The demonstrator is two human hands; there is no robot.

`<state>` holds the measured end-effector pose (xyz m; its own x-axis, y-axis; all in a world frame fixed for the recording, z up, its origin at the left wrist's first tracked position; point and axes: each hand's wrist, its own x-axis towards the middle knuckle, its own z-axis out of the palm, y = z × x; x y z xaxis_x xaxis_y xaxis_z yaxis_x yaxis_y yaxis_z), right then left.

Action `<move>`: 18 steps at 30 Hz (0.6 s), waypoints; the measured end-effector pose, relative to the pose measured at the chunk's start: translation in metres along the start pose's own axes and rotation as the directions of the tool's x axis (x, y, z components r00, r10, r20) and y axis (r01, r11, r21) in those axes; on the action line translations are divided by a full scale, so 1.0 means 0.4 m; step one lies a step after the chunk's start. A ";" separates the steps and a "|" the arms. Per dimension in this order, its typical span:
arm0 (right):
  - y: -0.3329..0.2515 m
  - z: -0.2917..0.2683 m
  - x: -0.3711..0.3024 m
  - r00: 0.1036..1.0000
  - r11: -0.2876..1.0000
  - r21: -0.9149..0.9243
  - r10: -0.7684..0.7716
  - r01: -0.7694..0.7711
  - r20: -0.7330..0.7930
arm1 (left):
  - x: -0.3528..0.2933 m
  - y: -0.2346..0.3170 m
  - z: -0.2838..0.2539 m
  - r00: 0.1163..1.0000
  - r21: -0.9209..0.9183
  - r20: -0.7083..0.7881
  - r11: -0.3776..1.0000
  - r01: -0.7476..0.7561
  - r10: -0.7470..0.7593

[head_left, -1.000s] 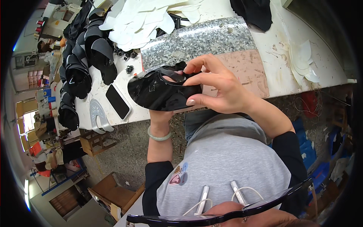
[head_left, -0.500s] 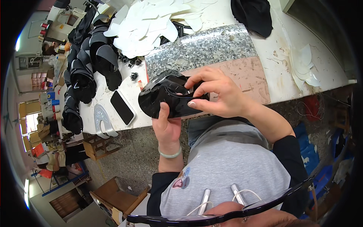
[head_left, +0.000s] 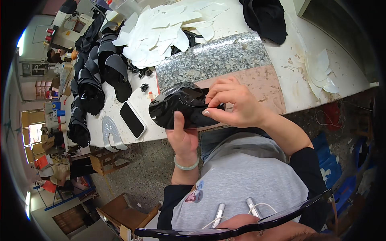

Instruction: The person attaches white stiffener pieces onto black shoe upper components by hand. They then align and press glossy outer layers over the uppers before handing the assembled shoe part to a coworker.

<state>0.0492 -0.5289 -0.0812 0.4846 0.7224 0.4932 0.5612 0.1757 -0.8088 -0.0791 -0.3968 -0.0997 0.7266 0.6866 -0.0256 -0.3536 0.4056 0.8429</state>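
A glossy black shoe upper [head_left: 171, 105] is held over the near edge of the worktable, its rounded end to the left. My left hand [head_left: 184, 139] grips it from the near side, thumb on top and the other fingers hidden beneath. With thumb and fingertips together, my right hand [head_left: 238, 103] pinches the upper's edge near its right part. A thin pale line runs along the upper toward those fingertips; whether it is thread or a seam edge I cannot tell.
Left lie stacked black uppers [head_left: 91, 90], a phone [head_left: 132, 119] and a grey horseshoe-shaped piece [head_left: 111, 134]. Behind are white cut pieces [head_left: 161, 30], a metal sheet [head_left: 213, 52] and a pinkish board [head_left: 257, 86]. Black fabric [head_left: 265, 20] lies far right.
The opening in the upper has narrowed as my right fingers came together at its edge. My left hand and the upper have shifted slightly right and nearer.
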 end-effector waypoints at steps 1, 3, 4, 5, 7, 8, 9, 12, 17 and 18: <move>-0.005 0.002 0.002 0.999 1.000 -0.020 0.018 -0.018 -0.028 | -0.005 -0.006 0.004 0.999 -0.042 0.033 0.999 -0.004 0.006; 0.001 0.003 0.001 0.999 0.999 -0.051 -0.021 0.019 -0.031 | -0.003 -0.008 0.004 0.998 -0.086 0.069 0.996 -0.006 0.012; 0.003 0.001 0.000 0.998 0.995 -0.081 -0.058 0.055 -0.032 | 0.001 -0.002 0.001 0.998 -0.073 0.055 0.997 0.039 -0.035; -0.001 -0.006 0.000 0.998 0.995 -0.079 -0.059 0.057 -0.028 | -0.001 0.002 -0.004 0.996 -0.061 0.033 0.995 0.082 -0.080; -0.010 -0.035 0.003 0.998 0.988 -0.155 0.002 0.009 0.067 | -0.005 0.003 -0.006 0.994 -0.117 0.016 0.988 0.105 -0.104; -0.004 -0.047 0.005 0.990 0.994 -0.105 0.033 -0.018 0.140 | -0.008 0.008 -0.003 0.990 -0.164 0.070 0.977 0.134 -0.124; -0.010 -0.057 0.010 0.989 0.994 -0.106 0.032 -0.017 0.142 | -0.011 0.013 -0.002 0.982 -0.209 0.125 0.964 0.164 -0.140; -0.026 -0.076 0.025 0.970 0.996 -0.049 -0.061 0.075 0.234 | -0.015 -0.007 -0.047 0.964 -0.302 0.198 0.925 0.231 -0.176; -0.032 -0.092 0.048 0.913 0.965 -0.009 -0.245 0.263 0.325 | 0.003 0.027 -0.081 0.929 -0.228 0.276 0.922 0.312 -0.246; -0.041 -0.105 0.054 0.914 0.966 -0.006 -0.241 0.258 0.327 | 0.020 0.052 -0.131 0.967 -0.073 0.024 0.964 0.256 -0.255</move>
<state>0.0786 -0.5444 -0.0436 0.0879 0.8363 0.5412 0.6712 0.3517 -0.6525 -0.1114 -0.3513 -0.1106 0.8067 0.5459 -0.2266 -0.1977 0.6105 0.7670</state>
